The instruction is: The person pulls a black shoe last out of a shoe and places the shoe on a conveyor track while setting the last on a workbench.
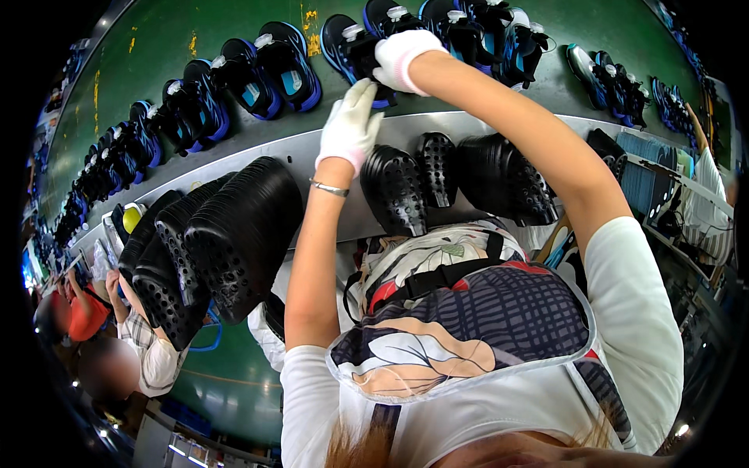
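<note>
1. Black low-cut shoe with blue sole edging and a whitish wad near its far end [351, 51] is sitting on the green worktop [222, 22], between similar black-and-blue shoes [287, 69].
2. Right hand, white-gloved [406, 61], is reaching over the shoe's right side, fingers curling; can't tell what it's pinching.
3. Left hand, white-gloved [351, 123], is holding its fingers straight and side by side, thumb apart, fingertips pointing at the shoe's near end; contact unclear.
4. Grey metal ledge [310, 179] is running along the near side, carrying black perforated shoe-shaped forms [248, 226].
5. Bare green is showing left of the shoe.
6. Hands are hiding its near end; picture rim is cutting off outer rows.
</note>
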